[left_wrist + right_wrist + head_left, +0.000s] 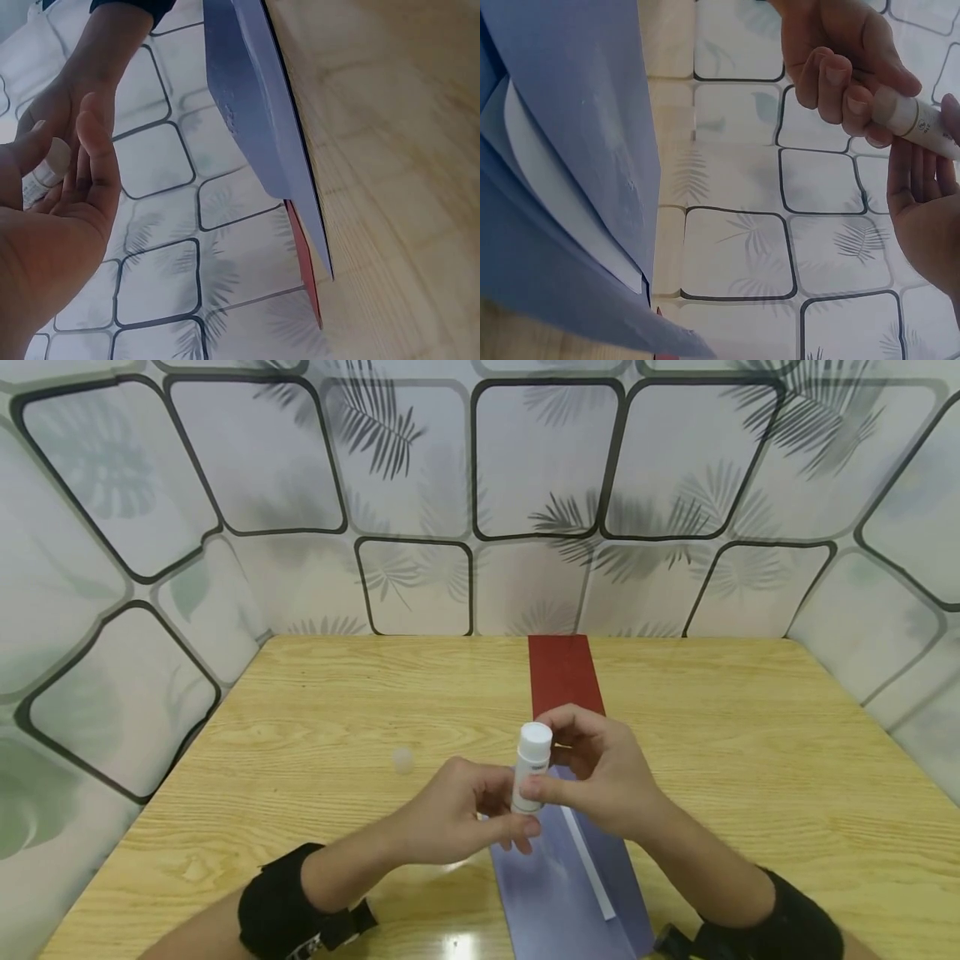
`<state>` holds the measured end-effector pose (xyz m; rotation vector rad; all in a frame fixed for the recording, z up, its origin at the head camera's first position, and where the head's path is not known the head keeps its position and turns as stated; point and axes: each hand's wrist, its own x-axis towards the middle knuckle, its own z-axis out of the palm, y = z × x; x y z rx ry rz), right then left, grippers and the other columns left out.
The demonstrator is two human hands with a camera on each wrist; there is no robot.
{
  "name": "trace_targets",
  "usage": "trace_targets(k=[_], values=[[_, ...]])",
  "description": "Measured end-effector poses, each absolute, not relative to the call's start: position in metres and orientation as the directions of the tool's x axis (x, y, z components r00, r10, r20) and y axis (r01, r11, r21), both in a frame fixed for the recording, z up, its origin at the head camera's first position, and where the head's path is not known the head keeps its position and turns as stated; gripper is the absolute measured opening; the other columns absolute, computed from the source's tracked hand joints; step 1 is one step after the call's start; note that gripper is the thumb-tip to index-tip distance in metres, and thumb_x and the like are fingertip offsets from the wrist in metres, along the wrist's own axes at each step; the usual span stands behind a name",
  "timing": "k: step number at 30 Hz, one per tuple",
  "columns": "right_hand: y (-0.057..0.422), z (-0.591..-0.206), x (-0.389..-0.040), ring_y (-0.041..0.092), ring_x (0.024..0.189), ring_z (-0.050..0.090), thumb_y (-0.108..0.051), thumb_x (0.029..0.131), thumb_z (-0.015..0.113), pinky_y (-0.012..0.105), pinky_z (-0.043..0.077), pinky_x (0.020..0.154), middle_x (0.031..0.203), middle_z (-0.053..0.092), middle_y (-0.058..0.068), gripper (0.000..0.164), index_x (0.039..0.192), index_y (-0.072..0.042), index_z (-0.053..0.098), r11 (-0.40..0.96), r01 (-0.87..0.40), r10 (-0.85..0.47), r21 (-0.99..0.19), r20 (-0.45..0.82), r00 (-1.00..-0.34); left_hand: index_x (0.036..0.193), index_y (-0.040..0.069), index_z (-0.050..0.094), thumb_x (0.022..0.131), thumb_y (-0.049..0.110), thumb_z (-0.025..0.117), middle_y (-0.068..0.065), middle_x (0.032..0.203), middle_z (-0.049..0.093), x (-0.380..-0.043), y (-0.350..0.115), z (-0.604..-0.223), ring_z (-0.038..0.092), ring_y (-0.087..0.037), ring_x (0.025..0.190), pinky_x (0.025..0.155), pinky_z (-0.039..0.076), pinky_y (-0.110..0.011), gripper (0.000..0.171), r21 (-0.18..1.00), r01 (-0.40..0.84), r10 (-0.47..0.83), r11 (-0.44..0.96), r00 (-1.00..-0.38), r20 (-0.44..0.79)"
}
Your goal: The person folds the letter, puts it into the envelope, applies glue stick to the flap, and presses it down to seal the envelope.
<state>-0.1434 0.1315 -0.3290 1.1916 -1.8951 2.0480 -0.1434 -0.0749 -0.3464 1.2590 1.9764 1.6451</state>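
Note:
In the head view a white capped glue stick (534,745) stands nearly upright between both hands, above a blue-violet folded sheet (540,893). My right hand (611,772) pinches it from the right, the thumb across its front and the fingers behind. From the lower left, my left hand (457,814) holds its lower end, thumb below and fingers curled alongside. The right wrist view shows the bottom end of the glue stick (919,124) between the left hand's thumb and fingertips. Part of the glue stick (51,169) is hidden by the hands in the left wrist view.
A white strip (588,864) lies along the folded sheet. Behind the hands a dark red piece (566,672) extends to the table's far edge. A small pale round spot (402,760) shows on the wooden table (337,710). Patterned fabric (420,460) walls off the back and sides.

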Motion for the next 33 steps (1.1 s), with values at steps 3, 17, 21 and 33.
trace_targets(k=[3, 17, 21, 33], values=[[0.133, -0.33, -0.147, 0.01, 0.093, 0.066, -0.002, 0.086, 0.075, 0.026, 0.057, 0.083, 0.108, 0.068, -0.004, 0.035, 0.119, -0.008, 0.064, -0.299, -0.561, -0.466, -0.772, 0.631, -0.621, 0.099, -0.006, 0.065, 0.094, 0.001, 0.066, -0.025, 0.082, 0.071, -0.147, -0.077, -0.348, 0.074, -0.022, 0.069, 0.06, 0.06, -0.038, 0.009, 0.912, 0.398, 0.779, -0.096, -0.541, 0.318], [0.137, -0.326, -0.152, 0.013, 0.111, 0.066, 0.001, 0.097, 0.059, 0.029, 0.055, 0.092, 0.123, 0.068, -0.002, 0.038, 0.132, 0.014, 0.05, -0.329, -0.581, -0.602, -0.745, 0.639, -0.479, 0.118, -0.012, 0.058, 0.098, 0.003, 0.06, -0.031, 0.101, 0.069, -0.16, -0.085, -0.347, 0.074, -0.022, 0.088, 0.075, 0.06, -0.042, 0.025, 0.921, 0.362, 0.878, -0.147, -0.38, 0.29], [0.138, -0.325, -0.153, 0.013, 0.11, 0.067, -0.001, 0.097, 0.061, 0.029, 0.056, 0.092, 0.121, 0.069, -0.003, 0.038, 0.133, 0.006, 0.054, -0.314, -0.583, -0.572, -0.749, 0.639, -0.514, 0.119, -0.002, 0.064, 0.093, 0.007, 0.069, -0.013, 0.102, 0.074, -0.164, -0.094, -0.336, 0.07, -0.008, 0.091, 0.077, 0.059, -0.031, 0.028, 0.832, 0.554, 0.849, 0.005, -0.443, 0.289], [0.141, -0.324, -0.152, 0.016, 0.084, 0.058, -0.005, 0.106, 0.041, 0.03, 0.052, 0.07, 0.113, 0.063, -0.003, 0.033, 0.136, -0.007, 0.055, -0.329, -0.483, -0.588, -0.812, 0.576, -0.568, 0.122, 0.004, 0.069, 0.105, 0.021, 0.05, -0.004, 0.105, 0.075, -0.196, -0.134, -0.316, 0.07, -0.013, 0.09, 0.076, 0.057, -0.033, 0.03, 0.552, 0.67, 0.63, 0.496, -0.715, 0.303]])
